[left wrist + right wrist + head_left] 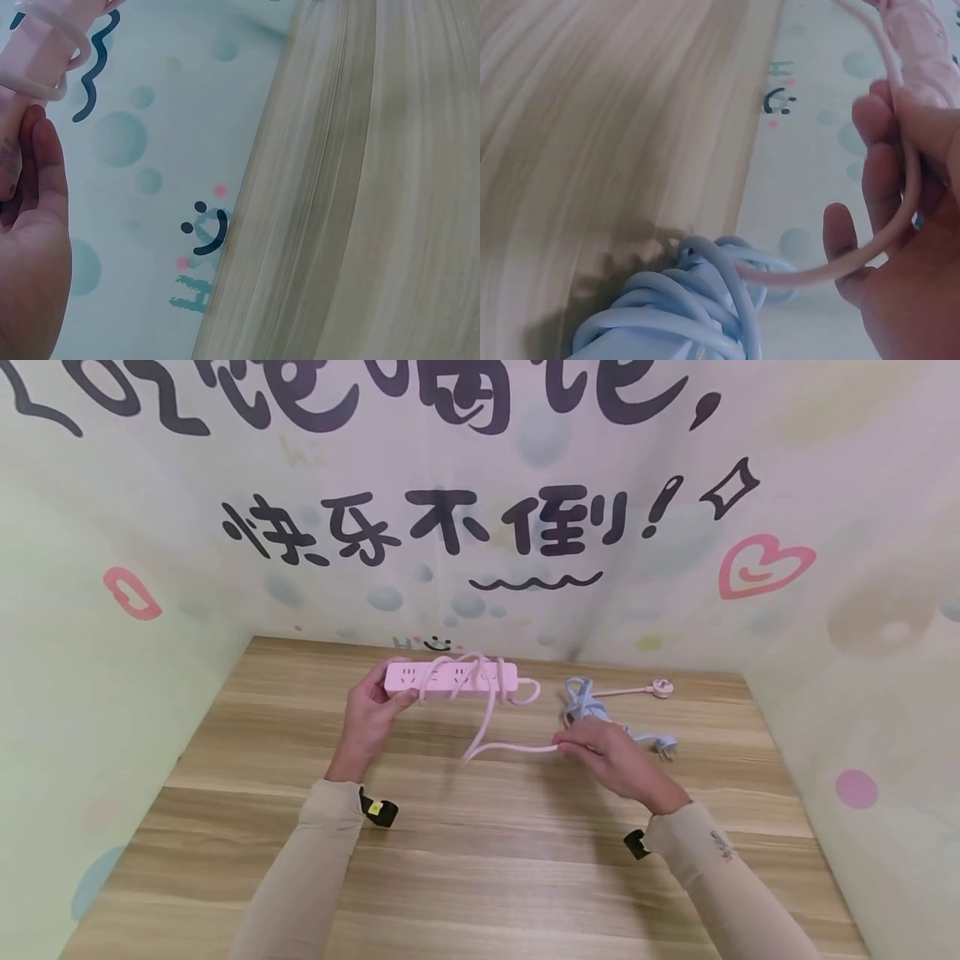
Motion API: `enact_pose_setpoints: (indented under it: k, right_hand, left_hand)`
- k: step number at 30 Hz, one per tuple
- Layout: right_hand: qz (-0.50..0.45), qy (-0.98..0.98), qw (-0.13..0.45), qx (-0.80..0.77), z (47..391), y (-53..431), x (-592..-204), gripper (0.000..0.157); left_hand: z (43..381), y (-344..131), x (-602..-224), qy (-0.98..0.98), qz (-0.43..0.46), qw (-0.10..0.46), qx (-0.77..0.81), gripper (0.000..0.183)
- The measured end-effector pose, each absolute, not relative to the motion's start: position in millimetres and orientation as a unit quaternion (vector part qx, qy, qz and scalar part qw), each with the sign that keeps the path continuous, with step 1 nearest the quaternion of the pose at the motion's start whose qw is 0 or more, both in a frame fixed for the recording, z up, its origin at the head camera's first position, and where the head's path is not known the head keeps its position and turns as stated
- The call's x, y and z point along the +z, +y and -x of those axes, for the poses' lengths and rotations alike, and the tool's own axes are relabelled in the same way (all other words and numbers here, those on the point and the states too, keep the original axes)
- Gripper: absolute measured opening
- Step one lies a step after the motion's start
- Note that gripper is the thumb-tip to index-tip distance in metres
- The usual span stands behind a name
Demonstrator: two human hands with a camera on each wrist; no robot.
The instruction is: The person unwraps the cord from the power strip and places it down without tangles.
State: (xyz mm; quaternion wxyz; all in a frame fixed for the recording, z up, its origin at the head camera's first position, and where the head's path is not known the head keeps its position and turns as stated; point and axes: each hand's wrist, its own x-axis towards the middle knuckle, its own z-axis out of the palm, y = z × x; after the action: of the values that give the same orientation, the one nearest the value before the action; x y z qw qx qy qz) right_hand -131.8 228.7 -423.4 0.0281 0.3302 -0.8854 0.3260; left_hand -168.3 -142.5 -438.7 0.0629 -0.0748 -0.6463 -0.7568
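Observation:
A pink power strip [450, 677] is held up over the table's far part, its sockets facing the head camera. My left hand [369, 714] grips its left end, thumb in front and fingers behind. Several loops of its pink cord [489, 710] wrap around the strip's right half. A length of that cord runs down and right to my right hand [611, 760], which pinches it between thumb and fingers. In the right wrist view the cord [802, 277] passes across the palm toward a blue power strip [660, 345] wrapped in its own blue cord.
On the wooden table [480, 860] behind my right hand lies the blue bundle [588, 710]. A pink plug [662, 687] and a blue plug [665, 745] rest to its right. A printed wall covering [480, 610] stands at the table's back edge and both sides.

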Motion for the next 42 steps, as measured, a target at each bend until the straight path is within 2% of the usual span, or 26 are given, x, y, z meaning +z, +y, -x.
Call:
enact_pose_setpoints:
  k: [6,17,25,31,38,42]
  right_hand:
    - [-0.279,-0.873,0.008,0.401,134.2,236.9,-412.4,0.017]
    - [-0.186,-0.843,0.057,0.502,146.8,232.0,-385.7,0.019]
    - [-0.101,-0.822,0.120,0.547,166.6,220.8,-380.9,0.027]
    - [-0.010,-0.809,0.121,0.575,182.2,220.5,-374.5,0.037]
    - [0.079,-0.757,0.136,0.634,203.8,236.9,-378.5,0.035]
    - [0.127,-0.754,0.135,0.630,210.3,253.0,-383.2,0.040]
  left_hand:
    - [168.0,-141.1,-442.0,-0.647,0.085,0.064,-0.755,0.052]
    - [165.9,-142.6,-441.6,-0.665,0.088,0.069,-0.739,0.052]
    - [165.0,-146.4,-444.2,-0.678,0.103,0.060,-0.725,0.052]
    - [161.1,-147.5,-441.7,-0.681,0.101,0.043,-0.724,0.053]
    - [160.8,-152.0,-442.0,-0.678,0.101,0.035,-0.727,0.051]
    - [161.1,-154.1,-440.9,-0.672,0.108,0.040,-0.732,0.052]
